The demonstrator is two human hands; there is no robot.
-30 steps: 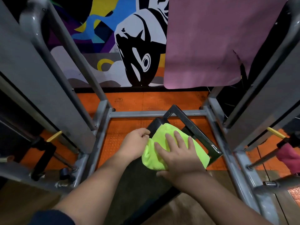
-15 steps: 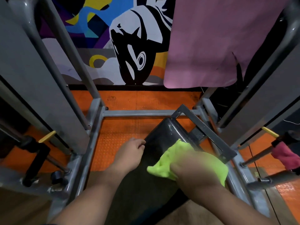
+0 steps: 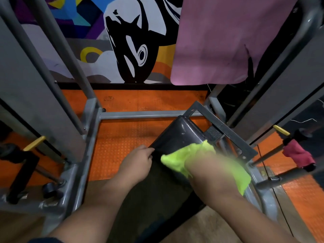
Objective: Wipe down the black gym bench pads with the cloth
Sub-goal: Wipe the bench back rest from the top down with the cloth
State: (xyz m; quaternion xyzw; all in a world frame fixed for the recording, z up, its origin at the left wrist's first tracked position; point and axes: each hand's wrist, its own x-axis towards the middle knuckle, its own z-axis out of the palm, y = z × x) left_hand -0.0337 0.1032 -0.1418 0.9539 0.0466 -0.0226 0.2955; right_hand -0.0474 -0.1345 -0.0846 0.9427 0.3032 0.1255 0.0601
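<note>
The black bench pad (image 3: 175, 137) runs from the bottom centre up to a rounded far end. My left hand (image 3: 138, 162) grips the pad's left edge, fingers curled over it. A neon green cloth (image 3: 175, 160) lies bunched on the right side of the pad. My right hand (image 3: 208, 167) presses down on the cloth. That hand is motion-blurred and its fingers are not clear. Part of the cloth hangs over the pad's right edge by the grey frame.
Grey steel uprights stand close on the left (image 3: 43, 102) and right (image 3: 280, 85), joined by a cross bar (image 3: 140, 114) over the orange floor (image 3: 119, 146). A pink mat (image 3: 219, 41) hangs at the back. A red cloth (image 3: 298, 153) hangs on a bar at right.
My right hand has swept the green cloth from the pad's far end toward its right edge, uncovering the rounded far end. My left hand has stayed on the left edge.
</note>
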